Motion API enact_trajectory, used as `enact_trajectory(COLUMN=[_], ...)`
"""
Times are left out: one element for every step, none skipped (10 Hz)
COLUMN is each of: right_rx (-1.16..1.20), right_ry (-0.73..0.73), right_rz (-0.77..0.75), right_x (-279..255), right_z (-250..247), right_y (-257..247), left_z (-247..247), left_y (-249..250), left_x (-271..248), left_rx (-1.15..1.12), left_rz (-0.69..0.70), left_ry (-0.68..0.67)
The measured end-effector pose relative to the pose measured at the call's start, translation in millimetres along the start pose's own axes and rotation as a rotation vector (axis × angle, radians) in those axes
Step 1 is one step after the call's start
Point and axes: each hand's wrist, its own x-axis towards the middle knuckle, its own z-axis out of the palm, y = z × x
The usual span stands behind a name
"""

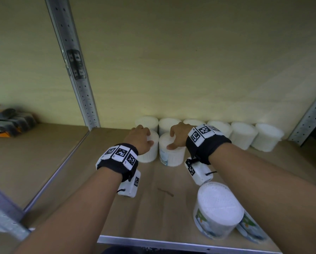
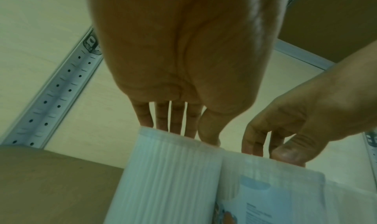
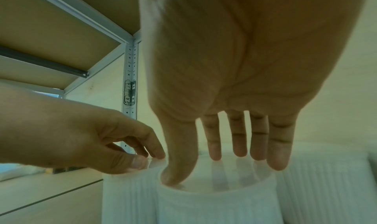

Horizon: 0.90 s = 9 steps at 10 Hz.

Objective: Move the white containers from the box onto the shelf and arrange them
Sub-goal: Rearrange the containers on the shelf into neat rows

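On the wooden shelf [image 1: 148, 208], a back row of six white containers [image 1: 243, 134] stands against the rear wall at 12 to 1 o'clock, sides touching or nearly so. At 5 o'clock near the front edge, a larger labelled container [image 1: 217, 209] stands upright; a second labelled one [image 1: 250, 228] lies just beside it, partly hidden by the right forearm. Ahead of centre, two containers stand side by side just in front of the back row. Left hand [image 1: 139, 139] grips the left front container [image 1: 151, 151] from above, fingers curled over its rim. Right hand [image 1: 179, 135] grips the right front container [image 1: 171, 153] likewise, thumb on the near rim. Box not in view.
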Motion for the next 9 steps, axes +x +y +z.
enact_trajectory(right_rx=[-0.007,-0.017,0.000,0.029,-0.028,-0.027,-0.027,-0.083,-0.067], right_ry=[-0.017,-0.048,-0.081,-0.115,-0.036,-0.005,-0.048,-0.049,-0.078], right_rz=[-0.010,-0.043,-0.062,-0.054,-0.001,0.068,0.123,0.139,0.116], right_x=[-2,-2,-1,0,1,4,9,48,19], right_z=[-3,-6,-8,-10,-9,-4,-3,14,-1], right_y=[-1,1,4,3,-1,-2,-9,7,-3], left_z=[0,0,1,1,1,1,0,0,1], left_y=[0,-1,-1,-1,-1,-1,-2,-2,-2], left_x=[0,1,1,1,1,0,0,0,0], left_rx=[-0.004,0.002,0.002,0.006,0.004,0.007,0.003,-0.006,-0.013], left_rz=[0.001,0.002,-0.001,0.001,0.002,0.006,0.006,0.006,0.006], left_ry=[0.004,-0.001,-0.004,-0.002,0.001,0.001,-0.002,-0.006,-0.007])
